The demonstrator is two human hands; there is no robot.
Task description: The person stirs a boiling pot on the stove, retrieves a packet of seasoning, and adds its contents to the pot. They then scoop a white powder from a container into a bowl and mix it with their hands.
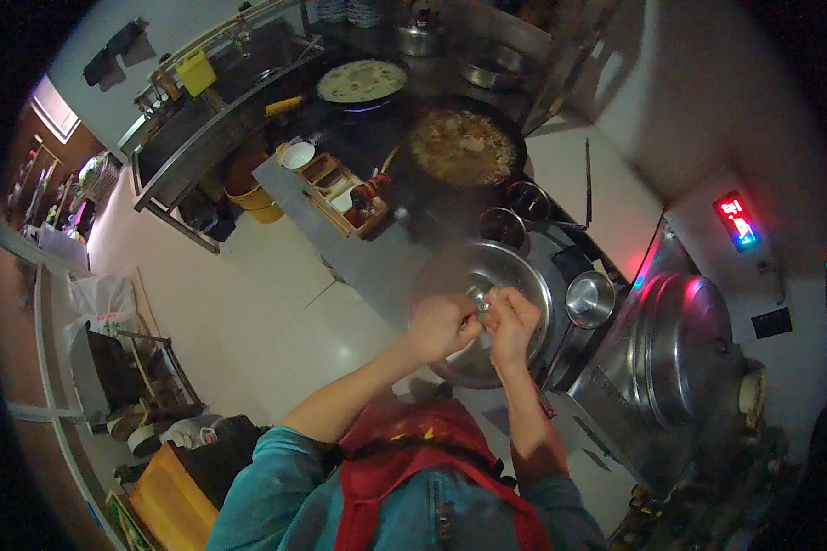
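Observation:
My left hand (446, 329) and my right hand (512, 324) meet over a wide round stainless steel vessel or lid (532, 282) in front of my red apron. Fingers of both hands are curled in, with the fingertips almost touching. A small shiny spot (481, 300) shows between them. Whether it is a small thing in my fingers or part of the steel below, I cannot tell. The steel piece lies at the near end of a grey counter (379, 275). Two dark round pots (503, 231) stand just beyond it, and a small steel bowl or ladle (590, 299) lies to its right.
A large wok of bubbling food (463, 148) and a second pan of pale liquid (362, 81) sit farther back. Left of the wok is a seasoning tray (331, 182) with a white bowl (298, 156). A big steel steamer (686, 351) stands right; a yellow bucket (258, 205) is on the floor.

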